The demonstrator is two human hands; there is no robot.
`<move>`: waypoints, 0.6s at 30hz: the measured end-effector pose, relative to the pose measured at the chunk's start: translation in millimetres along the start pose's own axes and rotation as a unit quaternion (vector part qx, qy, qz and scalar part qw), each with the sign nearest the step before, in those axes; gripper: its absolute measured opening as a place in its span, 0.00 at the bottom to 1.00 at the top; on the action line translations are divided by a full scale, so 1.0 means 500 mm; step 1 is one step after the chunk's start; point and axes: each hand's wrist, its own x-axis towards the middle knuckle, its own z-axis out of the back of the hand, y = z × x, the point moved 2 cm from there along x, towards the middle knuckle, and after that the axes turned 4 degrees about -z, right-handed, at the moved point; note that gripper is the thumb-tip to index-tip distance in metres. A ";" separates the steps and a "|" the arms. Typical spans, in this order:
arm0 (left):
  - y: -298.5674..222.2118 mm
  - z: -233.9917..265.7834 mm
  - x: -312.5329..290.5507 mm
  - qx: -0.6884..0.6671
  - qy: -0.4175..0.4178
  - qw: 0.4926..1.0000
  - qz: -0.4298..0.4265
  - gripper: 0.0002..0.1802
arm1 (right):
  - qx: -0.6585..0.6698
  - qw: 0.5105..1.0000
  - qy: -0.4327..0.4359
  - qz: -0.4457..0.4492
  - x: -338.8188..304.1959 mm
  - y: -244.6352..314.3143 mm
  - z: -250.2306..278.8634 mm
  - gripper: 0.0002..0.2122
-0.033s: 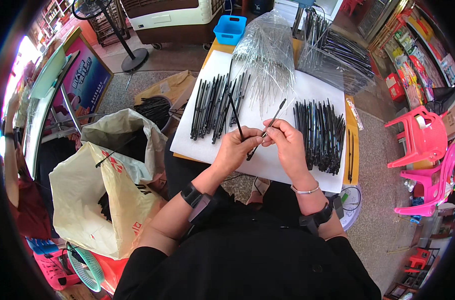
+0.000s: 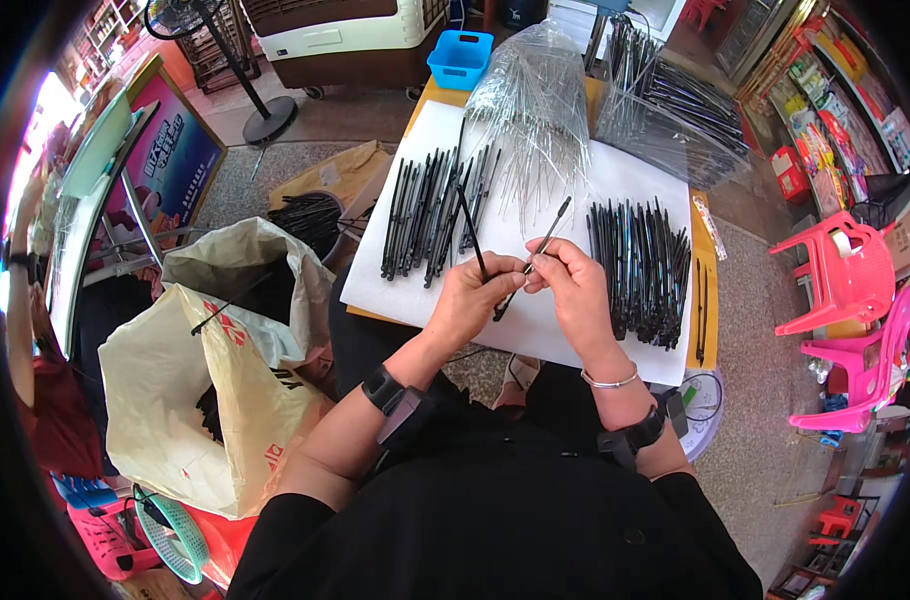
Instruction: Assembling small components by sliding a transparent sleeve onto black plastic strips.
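My left hand [image 2: 465, 302] and my right hand [image 2: 573, 295] meet at the fingertips above the near edge of a white sheet [image 2: 560, 335]. A slim black rod [image 2: 553, 226] slants through my right hand's pinch, its lower end coming out below my left fingertips. Another black rod [image 2: 471, 230] rises from my closed left hand. To the left lies a row of black rods [image 2: 425, 215]; a denser row [image 2: 637, 270] lies to the right of my right hand. Thin metal wires spill from a clear plastic bag [image 2: 535, 85] beyond my hands. What is between the fingertips is partly hidden.
Behind the sheet are a blue basket [image 2: 460, 60] and a clear bin [image 2: 665, 140] of black rods. Large pale sacks [image 2: 205, 400] stand at my left, near a fan base [image 2: 270, 120]. Pink plastic chairs [image 2: 840, 270] are at the right. A co-worker's arm [image 2: 20, 330] shows far left.
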 end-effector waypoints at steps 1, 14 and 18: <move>0.000 0.001 0.001 0.007 -0.001 1.000 -0.008 0.09 | 0.000 1.000 0.000 0.000 -0.001 0.002 -0.004 0.08; 0.009 -0.015 0.005 -0.007 -0.014 1.000 -0.005 0.06 | -0.216 0.962 -0.094 0.138 0.014 -0.008 -0.030 0.08; -0.002 -0.020 0.013 -0.079 0.027 0.996 0.038 0.09 | -0.064 0.994 -0.089 0.026 0.013 0.002 -0.019 0.10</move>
